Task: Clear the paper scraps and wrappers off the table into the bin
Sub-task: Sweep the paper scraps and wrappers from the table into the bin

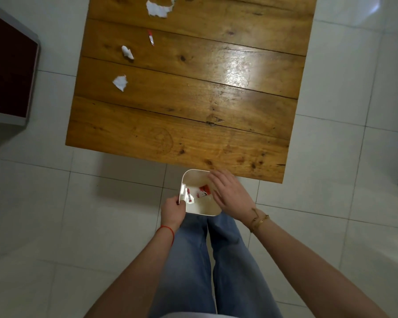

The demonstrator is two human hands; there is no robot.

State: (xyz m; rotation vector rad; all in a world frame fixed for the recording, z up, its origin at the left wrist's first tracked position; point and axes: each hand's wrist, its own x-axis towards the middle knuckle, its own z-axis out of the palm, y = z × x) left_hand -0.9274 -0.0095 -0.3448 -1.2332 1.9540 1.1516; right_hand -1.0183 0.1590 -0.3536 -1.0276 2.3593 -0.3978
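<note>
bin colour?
White bin, red-and-white wrappers inside; head view.

Left hand (173,210) curled closed, right hand (229,193) spread flat, fingers extended

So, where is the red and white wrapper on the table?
The red and white wrapper lies on the table's far left part, between two white scraps.

wooden table (216,99), torn paper scraps (120,82), red wrapper (151,37)
</note>
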